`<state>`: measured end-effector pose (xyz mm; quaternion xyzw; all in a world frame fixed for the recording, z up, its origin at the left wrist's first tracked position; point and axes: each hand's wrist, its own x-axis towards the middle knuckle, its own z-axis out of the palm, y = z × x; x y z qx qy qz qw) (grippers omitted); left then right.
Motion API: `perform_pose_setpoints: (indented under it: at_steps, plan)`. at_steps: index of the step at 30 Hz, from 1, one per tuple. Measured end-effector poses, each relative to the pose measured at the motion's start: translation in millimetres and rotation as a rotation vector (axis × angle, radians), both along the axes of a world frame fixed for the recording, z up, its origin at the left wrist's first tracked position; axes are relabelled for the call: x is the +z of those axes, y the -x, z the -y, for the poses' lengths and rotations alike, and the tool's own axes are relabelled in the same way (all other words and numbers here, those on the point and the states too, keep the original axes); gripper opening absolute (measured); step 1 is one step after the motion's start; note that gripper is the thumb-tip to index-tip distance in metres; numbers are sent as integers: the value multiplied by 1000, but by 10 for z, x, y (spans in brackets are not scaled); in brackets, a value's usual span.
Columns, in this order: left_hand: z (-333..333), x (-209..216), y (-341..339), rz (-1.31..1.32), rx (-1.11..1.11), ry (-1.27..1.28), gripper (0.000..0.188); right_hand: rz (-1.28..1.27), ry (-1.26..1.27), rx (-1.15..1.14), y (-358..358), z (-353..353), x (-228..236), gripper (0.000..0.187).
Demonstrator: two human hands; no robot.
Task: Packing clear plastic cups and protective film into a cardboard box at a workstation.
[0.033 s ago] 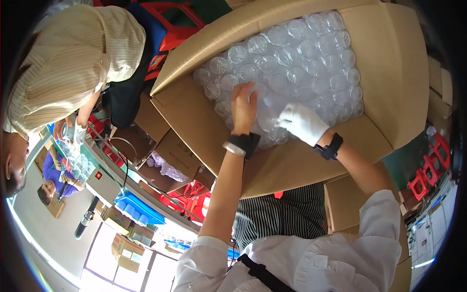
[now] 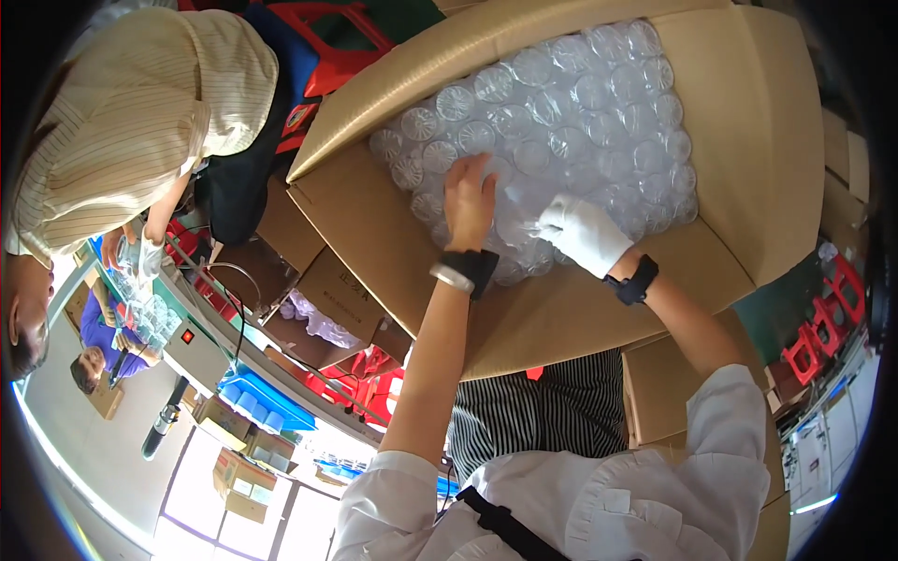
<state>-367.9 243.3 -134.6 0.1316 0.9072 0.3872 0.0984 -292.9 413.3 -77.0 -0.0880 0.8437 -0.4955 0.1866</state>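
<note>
Fingers point(image 2: 478, 170) over clear containers point(image 2: 561, 103) in carton point(image 2: 760, 131)

Toward 2 o'clock from centre, the gloved fingers point(image 2: 554, 217) of the right hand point(image 2: 587, 238) blur against clear film point(image 2: 516, 210); whether they pinch it cannot be told. At 12 o'clock, the left hand point(image 2: 469, 208) hides some round clear plastic containers point(image 2: 561, 98), whose undersides are out of sight, as is the floor of the open carton point(image 2: 776, 122). The top edge crops that carton's flap at 1 o'clock. At 10 o'clock, the dark lens rim cuts off a co-worker in a striped shirt point(image 2: 122, 131). At 9 o'clock, a purple-shirted person point(image 2: 96, 323) handles something too small to tell. The lower edge crops the wearer's white shirt point(image 2: 552, 505) at 5 o'clock.
</note>
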Motion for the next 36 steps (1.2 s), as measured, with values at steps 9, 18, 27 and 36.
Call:
perform_pose_setpoints:
  at_steps: [9, 18, 27, 36]
  plan:
    - [46, -201, 33, 149, 93, -53, 14, 353, 325, -414, -31, 33, 246, 21]
    - [-123, 573, 112, 225, 4, -118, 7, 525, 312, -535, -56, 41, 277, 21]
    - [-66, 789, -39, 629, -81, -422, 13, 373, 418, -556, -129, 253, 256, 10]
    - [-405, -20, 260, 302, -18, 97, 22, 752, 773, -780, -135, 51, 388, 9]
